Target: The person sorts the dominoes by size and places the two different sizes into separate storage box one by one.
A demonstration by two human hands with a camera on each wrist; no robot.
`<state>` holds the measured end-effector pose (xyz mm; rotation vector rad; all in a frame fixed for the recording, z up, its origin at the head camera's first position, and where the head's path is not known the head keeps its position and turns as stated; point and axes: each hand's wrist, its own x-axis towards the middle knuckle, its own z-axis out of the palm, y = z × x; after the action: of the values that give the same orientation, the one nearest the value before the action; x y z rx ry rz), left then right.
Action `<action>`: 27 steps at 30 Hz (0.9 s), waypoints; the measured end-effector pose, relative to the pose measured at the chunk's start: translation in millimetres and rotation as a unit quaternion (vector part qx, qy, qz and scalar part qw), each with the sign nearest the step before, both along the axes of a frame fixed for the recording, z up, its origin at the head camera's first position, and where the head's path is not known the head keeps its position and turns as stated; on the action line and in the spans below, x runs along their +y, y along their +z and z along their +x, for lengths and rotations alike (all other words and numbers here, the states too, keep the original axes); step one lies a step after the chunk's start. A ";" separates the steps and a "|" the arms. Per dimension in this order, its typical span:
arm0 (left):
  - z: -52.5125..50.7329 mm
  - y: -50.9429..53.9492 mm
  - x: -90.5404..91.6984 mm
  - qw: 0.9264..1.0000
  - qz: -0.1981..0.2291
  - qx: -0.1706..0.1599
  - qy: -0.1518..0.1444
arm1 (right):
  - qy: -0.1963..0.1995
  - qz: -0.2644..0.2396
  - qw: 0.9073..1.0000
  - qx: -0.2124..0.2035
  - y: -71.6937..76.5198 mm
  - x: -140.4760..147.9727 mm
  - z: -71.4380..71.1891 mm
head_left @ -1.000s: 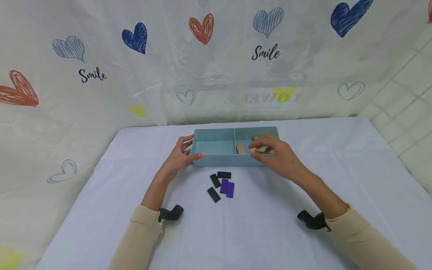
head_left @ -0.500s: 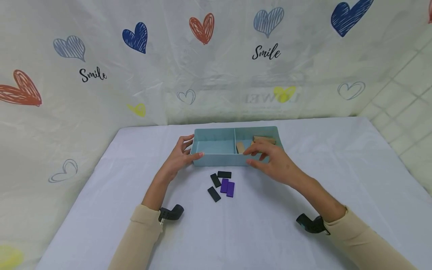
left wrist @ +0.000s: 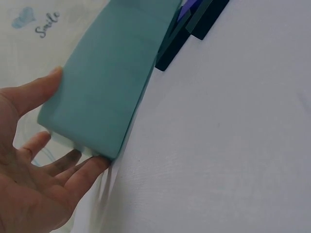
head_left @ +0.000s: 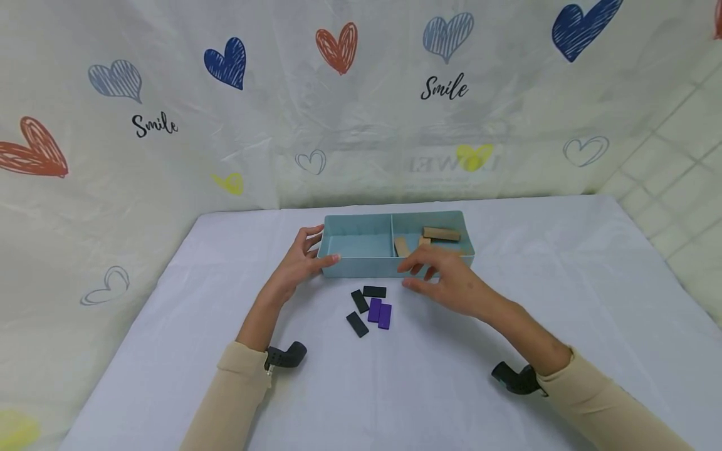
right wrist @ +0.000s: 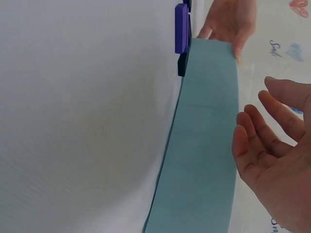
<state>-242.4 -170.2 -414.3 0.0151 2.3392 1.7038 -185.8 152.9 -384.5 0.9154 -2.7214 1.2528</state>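
A teal two-compartment box stands on the white cloth. My left hand holds its left end, thumb on the front rim and fingers around the side; the left wrist view shows this hand against the box end. My right hand hovers at the front of the right compartment, fingers loosely bent and holding nothing. Wooden blocks lie in that compartment, partly hidden by the hand. In the right wrist view the right hand is beside the box front, fingers apart.
In front of the box lie three black blocks and two purple blocks, close together. A white curtain with printed hearts hangs behind the table.
My right hand has moved left and toward the front out of the right compartment, uncovering more of the wooden blocks. The left hand and the box have stayed in place.
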 end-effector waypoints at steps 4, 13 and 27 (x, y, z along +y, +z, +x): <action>0.4 -0.7 -0.9 1.000 0.000 -0.003 0.000 | 0.012 0.005 1.000 -0.006 -4.1 -3.6 2.9; 0.2 -2.9 -2.5 1.000 -0.007 -0.005 0.001 | 0.032 0.011 0.999 -0.023 -10.7 -9.6 7.5; -0.5 -2.1 -1.2 1.000 -0.003 -0.002 -0.001 | 0.071 0.042 0.994 -0.078 -14.0 -9.3 9.4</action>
<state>-242.9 -171.4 -416.4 0.0135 2.3413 1.6932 -176.4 143.7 -398.5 1.0807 -2.8956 1.2938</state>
